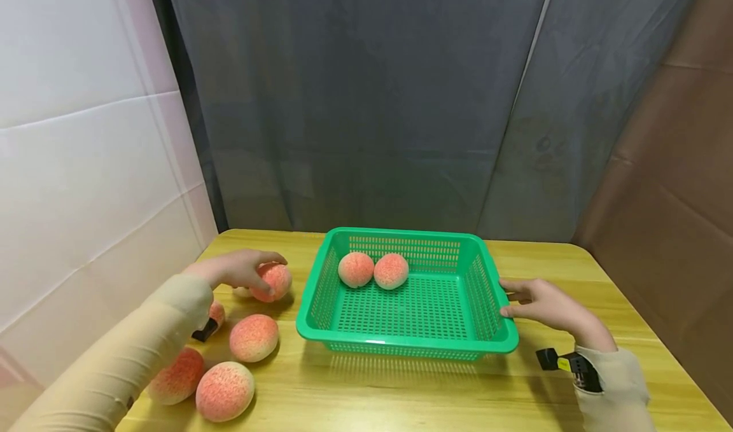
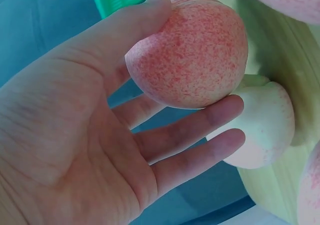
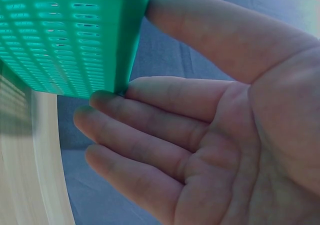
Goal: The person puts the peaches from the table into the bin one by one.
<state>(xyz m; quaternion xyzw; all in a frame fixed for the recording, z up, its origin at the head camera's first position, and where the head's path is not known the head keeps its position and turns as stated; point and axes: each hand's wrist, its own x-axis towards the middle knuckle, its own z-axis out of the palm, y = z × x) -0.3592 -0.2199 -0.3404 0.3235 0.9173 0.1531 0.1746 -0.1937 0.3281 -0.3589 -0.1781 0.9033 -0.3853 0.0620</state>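
In the head view, my left hand (image 1: 240, 270) is at the far left of the table, gripping a pink peach (image 1: 276, 283). The left wrist view shows the thumb on one side of that peach (image 2: 192, 52) and fingers on the other. A pale peach (image 2: 267, 122) lies just beyond the fingertips. My right hand (image 1: 552, 306) touches the right rim of a green plastic basket (image 1: 412, 345) with its thumb and fingertips. Seen from the right wrist, the fingers (image 3: 150, 112) are nearly straight against the basket's edge. Two peaches, one left (image 1: 356, 270) and one right (image 1: 391, 271), sit side by side inside it.
Several more peaches lie left of the basket, among them one in the middle (image 1: 254, 338) and one near the front (image 1: 225, 391). My left sleeve (image 1: 132, 355) passes over part of this group. A dark curtain (image 1: 366, 114) hangs behind the wooden table (image 1: 355, 397).
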